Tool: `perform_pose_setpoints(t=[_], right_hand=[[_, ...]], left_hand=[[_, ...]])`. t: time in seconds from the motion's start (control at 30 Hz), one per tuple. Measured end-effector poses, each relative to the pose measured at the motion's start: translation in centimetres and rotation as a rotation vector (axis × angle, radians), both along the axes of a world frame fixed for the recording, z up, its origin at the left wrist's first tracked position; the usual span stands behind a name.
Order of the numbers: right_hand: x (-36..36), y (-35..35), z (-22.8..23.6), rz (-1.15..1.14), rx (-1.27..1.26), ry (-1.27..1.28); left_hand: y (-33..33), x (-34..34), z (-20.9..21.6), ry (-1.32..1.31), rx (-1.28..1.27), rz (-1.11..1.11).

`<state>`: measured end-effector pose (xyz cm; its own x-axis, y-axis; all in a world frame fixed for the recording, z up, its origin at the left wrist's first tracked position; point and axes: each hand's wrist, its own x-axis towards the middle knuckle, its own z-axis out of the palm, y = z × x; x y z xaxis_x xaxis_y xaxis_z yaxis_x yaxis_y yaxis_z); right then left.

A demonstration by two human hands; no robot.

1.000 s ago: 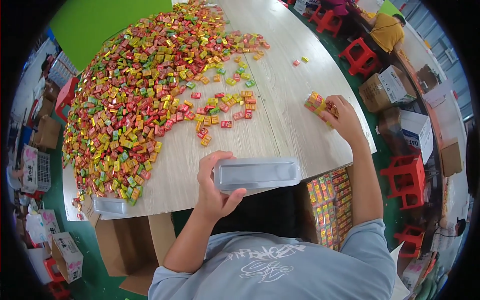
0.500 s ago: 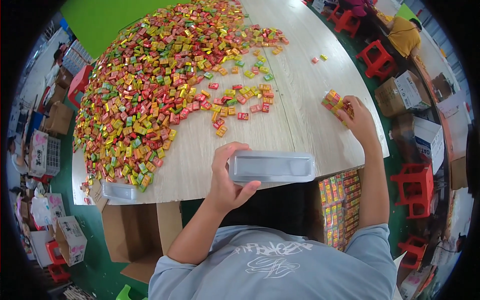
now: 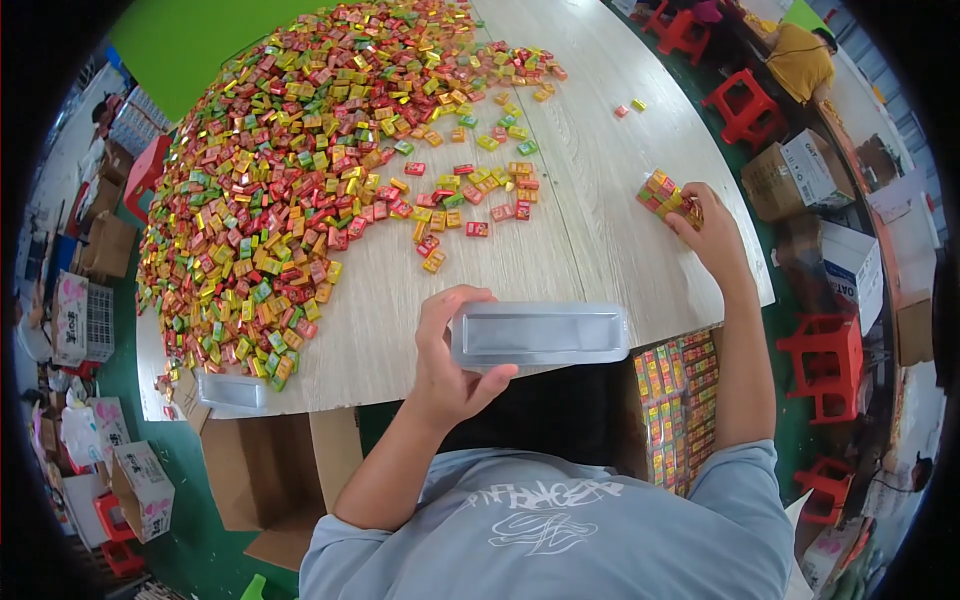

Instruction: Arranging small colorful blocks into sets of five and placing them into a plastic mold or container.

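My left hand (image 3: 452,355) grips one end of a clear plastic tray (image 3: 540,334), fingers behind and thumb along its near edge. The tray hangs over the table's front edge and has nothing in it. At the right side of the table, my right hand (image 3: 712,232) is closed around a clear pack of small wrapped candies (image 3: 660,192), red, yellow and orange. Part of the pack is hidden under the fingers. A large heap of the same kind of candies (image 3: 290,170) covers the table's left and far part, with several strays nearer the middle.
Another clear tray (image 3: 231,391) lies at the table's front left corner. Below it stands an open cardboard box (image 3: 265,470). A box of packed candies (image 3: 675,405) is below the edge at right. Red stools (image 3: 828,365) and cartons line the right. Another person (image 3: 800,66) sits far right.
My right hand and the candy pack have turned slightly on the table, the fingers shifting along the pack. My left hand holds the tray almost unmoved. The view has shifted a little.
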<state>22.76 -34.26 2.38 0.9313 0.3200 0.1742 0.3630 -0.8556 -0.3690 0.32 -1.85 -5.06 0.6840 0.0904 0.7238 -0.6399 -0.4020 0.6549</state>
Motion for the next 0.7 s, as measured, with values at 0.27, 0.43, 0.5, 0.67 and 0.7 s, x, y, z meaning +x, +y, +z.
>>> perform_pose_setpoints(t=[0.27,0.43,0.5,0.67,0.7], right_hand=[[0.4,0.2,-0.4,0.146,-0.144,-0.429],[-1.1,5.2,1.3,0.211,-0.155,-0.685],[-2.1,8.6,1.2,0.52,-0.067,-0.431],[-1.0,15.5,0.5,0.816,-0.11,-0.187],[-0.7,16.4,0.3,0.837,-0.162,-0.131]], left_hand=[[0.0,-0.2,0.6,0.057,-0.088,0.014],[3.5,0.3,2.2,-0.242,-0.076,0.276],[5.5,0.7,3.9,-0.302,-0.228,0.289],[7.8,5.1,10.2,0.327,0.536,0.22],[7.9,6.5,10.0,0.309,0.628,0.199]])
